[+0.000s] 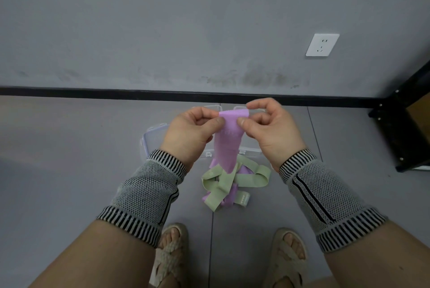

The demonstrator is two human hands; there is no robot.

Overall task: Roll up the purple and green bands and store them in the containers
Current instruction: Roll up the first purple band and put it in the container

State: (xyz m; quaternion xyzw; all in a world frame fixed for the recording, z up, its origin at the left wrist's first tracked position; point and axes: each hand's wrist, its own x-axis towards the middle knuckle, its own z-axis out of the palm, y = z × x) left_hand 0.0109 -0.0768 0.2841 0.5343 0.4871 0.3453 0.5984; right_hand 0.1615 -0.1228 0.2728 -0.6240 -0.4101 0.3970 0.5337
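Your left hand (190, 132) and right hand (267, 125) each pinch a top corner of the purple band (229, 141), held up between them; its lower part hangs into the tangle with the green band (223, 183) on the floor (69, 159). Clear containers (152, 139) lie just beyond, partly hidden.

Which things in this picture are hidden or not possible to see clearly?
- Containers, head view: the hands and the purple band cover most; count and contents unclear.
- Purple band's lower end: under the green band.
- Print on the green band: too small.
- Black frame: cut by the right edge.
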